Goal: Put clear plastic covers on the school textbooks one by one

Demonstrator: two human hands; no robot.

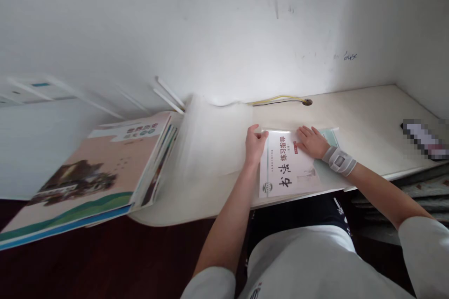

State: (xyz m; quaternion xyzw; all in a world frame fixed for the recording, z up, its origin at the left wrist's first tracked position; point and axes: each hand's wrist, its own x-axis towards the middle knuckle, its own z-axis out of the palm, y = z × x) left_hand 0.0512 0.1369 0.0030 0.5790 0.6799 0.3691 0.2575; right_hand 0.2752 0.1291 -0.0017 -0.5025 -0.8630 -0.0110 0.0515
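A pale calligraphy workbook (291,177) with Chinese lettering lies on the white desk near its front edge, turned sideways to me. My left hand (255,145) is at its left edge, thumb and fingers closed at the upper corner. Flat on the cover rests my right hand (312,142), fingers stretched out, a light band on the wrist. Just left of the workbook a clear plastic sheet (217,135) spreads over the desk, its far left part blurred. Whether my left fingers also touch this sheet I cannot tell.
A stack of books (105,163) sits at the left, overhanging the desk's front. Beside it, white rods (170,93) lean near the wall. Thin cables (280,99) run to a hole at the back. A pixelated phone-like object (426,139) lies at the right end.
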